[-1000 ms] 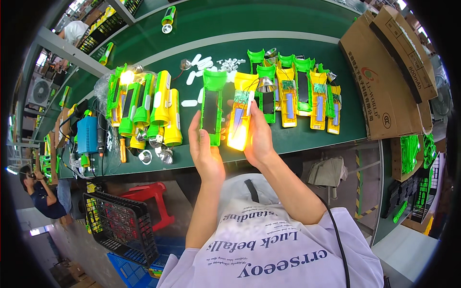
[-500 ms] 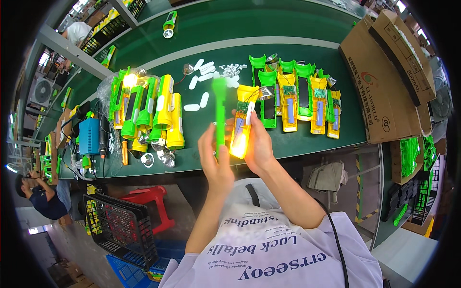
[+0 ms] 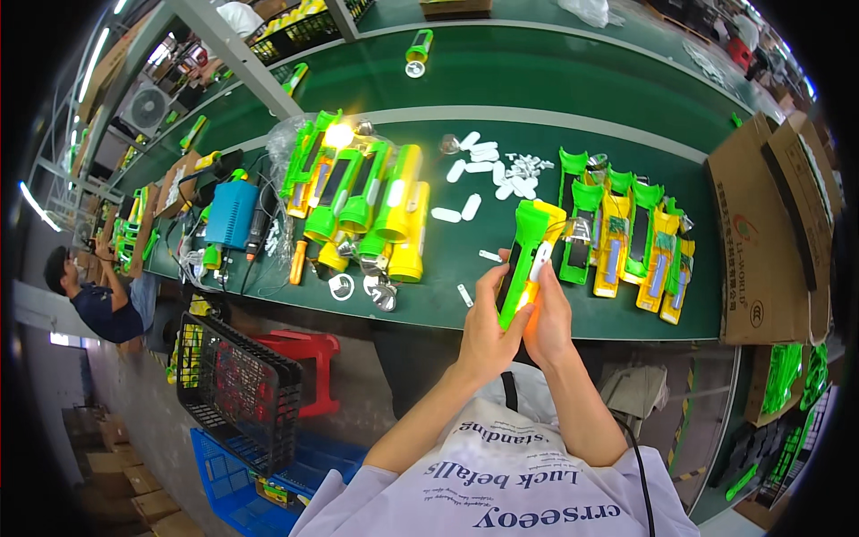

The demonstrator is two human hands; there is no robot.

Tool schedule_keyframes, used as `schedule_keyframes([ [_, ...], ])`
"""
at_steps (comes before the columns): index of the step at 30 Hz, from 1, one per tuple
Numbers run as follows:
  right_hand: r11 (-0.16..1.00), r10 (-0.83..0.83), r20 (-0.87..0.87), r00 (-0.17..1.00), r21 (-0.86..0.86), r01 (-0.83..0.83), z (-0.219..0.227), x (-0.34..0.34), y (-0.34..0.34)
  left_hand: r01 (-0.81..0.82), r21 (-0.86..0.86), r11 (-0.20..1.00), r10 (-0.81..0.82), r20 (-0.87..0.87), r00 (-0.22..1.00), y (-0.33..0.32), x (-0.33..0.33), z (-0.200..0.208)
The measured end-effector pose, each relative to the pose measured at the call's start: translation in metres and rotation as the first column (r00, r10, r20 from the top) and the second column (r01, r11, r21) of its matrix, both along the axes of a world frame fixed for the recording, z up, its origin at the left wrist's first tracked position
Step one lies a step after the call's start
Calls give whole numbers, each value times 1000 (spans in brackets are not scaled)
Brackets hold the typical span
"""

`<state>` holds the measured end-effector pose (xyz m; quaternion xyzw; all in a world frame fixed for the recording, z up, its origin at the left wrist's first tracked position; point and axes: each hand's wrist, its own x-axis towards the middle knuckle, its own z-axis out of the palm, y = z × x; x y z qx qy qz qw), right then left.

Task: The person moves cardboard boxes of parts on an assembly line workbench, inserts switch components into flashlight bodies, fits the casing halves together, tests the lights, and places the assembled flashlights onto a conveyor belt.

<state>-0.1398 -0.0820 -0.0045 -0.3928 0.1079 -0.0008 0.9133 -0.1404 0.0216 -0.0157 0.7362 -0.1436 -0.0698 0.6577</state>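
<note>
Over the front edge of the bench, my left hand (image 3: 486, 336) grips a green flashlight half-shell (image 3: 520, 268) with a dark panel. My right hand (image 3: 548, 324) holds the yellow flashlight half (image 3: 552, 220) against it, with a white oval piece (image 3: 540, 259) on its side. The two halves lie face to face, and an orange glow shows low between my hands. The inside of the yellow half is hidden. Right of my hands stands a row of opened green and yellow flashlight halves (image 3: 614, 246). White oval pieces (image 3: 471, 207) and small white parts (image 3: 528, 166) lie beyond them.
Assembled flashlights (image 3: 394, 210) are heaped at left, one lamp lit, with loose reflectors (image 3: 382, 294) in front. Nearby are an orange-handled tool (image 3: 298, 261) and a blue box (image 3: 231, 216). A cardboard box (image 3: 761, 242) bounds the right. A black crate (image 3: 237, 389) and red stool (image 3: 313, 358) stand below.
The green half-shell, held apart on the left before, is now against the yellow half. My hands have come together. The whole view has shifted, with the bench appearing further right.
</note>
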Motion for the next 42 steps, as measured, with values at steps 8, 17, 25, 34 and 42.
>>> schedule_keyframes([
  [8,923,239,134,962,-340,-182,13,7,17,-146,75,986,121,263,957,35,16,31],
  [17,476,41,204,978,-865,160,-43,-9,3,-595,700,396,218,558,801,115,130,70],
  [25,356,5,213,977,-914,197,-49,-15,-8,-464,829,312,128,447,885,123,144,85],
  [34,324,16,286,958,-908,266,-44,-12,-5,-459,728,509,327,329,886,278,271,69],
  [42,308,2,294,956,-909,279,-45,-10,-2,-242,814,528,297,90,951,274,304,47],
])
